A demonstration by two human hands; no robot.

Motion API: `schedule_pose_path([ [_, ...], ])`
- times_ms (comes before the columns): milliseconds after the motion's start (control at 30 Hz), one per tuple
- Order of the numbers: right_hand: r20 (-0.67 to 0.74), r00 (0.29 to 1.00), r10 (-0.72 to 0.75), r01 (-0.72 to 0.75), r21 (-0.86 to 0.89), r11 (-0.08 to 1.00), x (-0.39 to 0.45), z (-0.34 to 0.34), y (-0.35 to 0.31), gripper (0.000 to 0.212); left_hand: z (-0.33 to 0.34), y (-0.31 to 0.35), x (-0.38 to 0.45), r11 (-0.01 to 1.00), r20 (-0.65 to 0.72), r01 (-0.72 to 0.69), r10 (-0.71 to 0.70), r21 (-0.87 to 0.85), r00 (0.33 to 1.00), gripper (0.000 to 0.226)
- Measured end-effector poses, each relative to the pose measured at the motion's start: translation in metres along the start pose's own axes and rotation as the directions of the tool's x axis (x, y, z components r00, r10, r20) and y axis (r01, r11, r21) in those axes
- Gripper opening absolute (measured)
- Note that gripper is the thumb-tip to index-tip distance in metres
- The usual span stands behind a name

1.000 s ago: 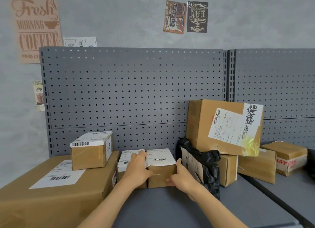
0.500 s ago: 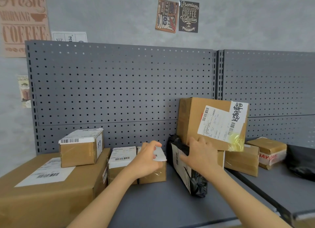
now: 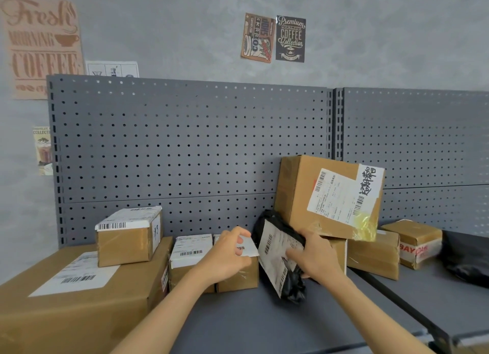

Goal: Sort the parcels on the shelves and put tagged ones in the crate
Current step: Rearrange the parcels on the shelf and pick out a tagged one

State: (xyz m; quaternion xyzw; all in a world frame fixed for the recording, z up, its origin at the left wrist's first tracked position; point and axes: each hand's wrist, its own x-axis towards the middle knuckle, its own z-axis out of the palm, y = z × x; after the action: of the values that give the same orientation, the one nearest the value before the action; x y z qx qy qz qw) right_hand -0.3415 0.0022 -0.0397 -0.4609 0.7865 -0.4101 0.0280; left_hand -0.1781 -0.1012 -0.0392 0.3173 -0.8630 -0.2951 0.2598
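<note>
A grey metal shelf [image 3: 238,324] backed by a perforated grey panel [image 3: 190,147] stands against a mottled grey wall hung with coffee posters: a "Fresh Morning Coffee" sign [image 3: 39,44] far left, and a pair of small posters [image 3: 274,38] above the middle. On the shelf's left end lies a large flat carton [image 3: 79,311] with a shipping label, and a small labelled box [image 3: 129,236] sits on top of it. Just beside the carton are two small labelled boxes side by side; the left hand [image 3: 227,256] hovers over the right one [image 3: 238,274], fingers loosely curled and holding nothing. Next comes a black poly mailer [image 3: 280,261] standing on edge, its white label facing left; the right hand [image 3: 316,258] grips its upper edge, thumb on the label. Behind it a big labelled carton [image 3: 330,197] rests tilted on lower boxes, crowding the mailer from the right. Further right, on the adjoining shelf section, sit a taped brown box [image 3: 373,256], a small box with red-printed tape [image 3: 415,244], and a dark bag [image 3: 468,261] at the edge.
</note>
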Motion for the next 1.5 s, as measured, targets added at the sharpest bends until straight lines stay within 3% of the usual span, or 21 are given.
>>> schedule_pose_path([
  [233,-0.164,0.986,0.035,0.037,0.413,0.91,0.013,-0.007,0.001,0.052,-0.011,0.004,-0.005,0.978,-0.021,0.058,-0.063,-0.2,0.998,0.076],
  [333,-0.065,0.993,0.096,-0.021,0.719,0.695,0.014,-0.012,-0.005,0.044,-0.011,0.006,-0.006,0.958,0.002,0.072,-0.074,-0.278,0.997,0.089],
  [400,0.029,0.994,0.105,-0.082,0.831,0.55,0.012,-0.014,-0.009,0.04,-0.01,0.007,-0.006,0.943,0.028,0.084,-0.079,-0.323,0.996,0.104],
  [567,0.142,0.989,0.049,-0.149,0.891,0.428,0.002,-0.004,-0.014,0.023,-0.008,0.009,-0.008,0.919,0.034,0.087,-0.081,-0.385,0.996,0.131],
  [733,0.234,0.972,0.035,-0.232,0.914,0.332,0.0,0.008,-0.013,0.021,-0.009,0.006,-0.009,0.918,0.003,0.088,-0.094,-0.387,0.996,0.105],
  [867,0.273,0.962,0.011,-0.259,0.898,0.355,0.0,0.018,-0.012,0.027,-0.009,-0.002,-0.011,0.94,0.03,0.102,-0.097,-0.326,0.995,0.083],
  [1000,0.288,0.957,0.021,-0.28,0.908,0.313,0.002,0.026,-0.013,0.028,-0.011,-0.008,-0.011,0.933,-0.014,0.119,-0.132,-0.34,0.991,0.104],
  [1100,0.286,0.958,0.005,-0.274,0.911,0.308,0.004,0.03,-0.012,0.032,-0.012,-0.009,-0.011,0.937,-0.021,0.104,-0.117,-0.332,0.993,0.102],
  [1233,0.297,0.954,-0.048,-0.252,0.876,0.411,0.006,0.03,-0.012,0.035,-0.017,-0.01,-0.012,0.937,-0.073,0.091,-0.122,-0.338,0.99,0.106],
  [1333,0.306,0.948,-0.091,-0.221,0.835,0.504,0.007,0.028,-0.014,0.031,-0.025,-0.013,-0.013,0.929,-0.118,0.057,-0.107,-0.366,0.987,0.094],
  [1500,0.331,0.931,-0.154,-0.222,0.847,0.483,0.009,0.028,-0.017,0.012,-0.032,-0.017,-0.015,0.924,-0.144,0.067,-0.129,-0.376,0.981,0.108],
])
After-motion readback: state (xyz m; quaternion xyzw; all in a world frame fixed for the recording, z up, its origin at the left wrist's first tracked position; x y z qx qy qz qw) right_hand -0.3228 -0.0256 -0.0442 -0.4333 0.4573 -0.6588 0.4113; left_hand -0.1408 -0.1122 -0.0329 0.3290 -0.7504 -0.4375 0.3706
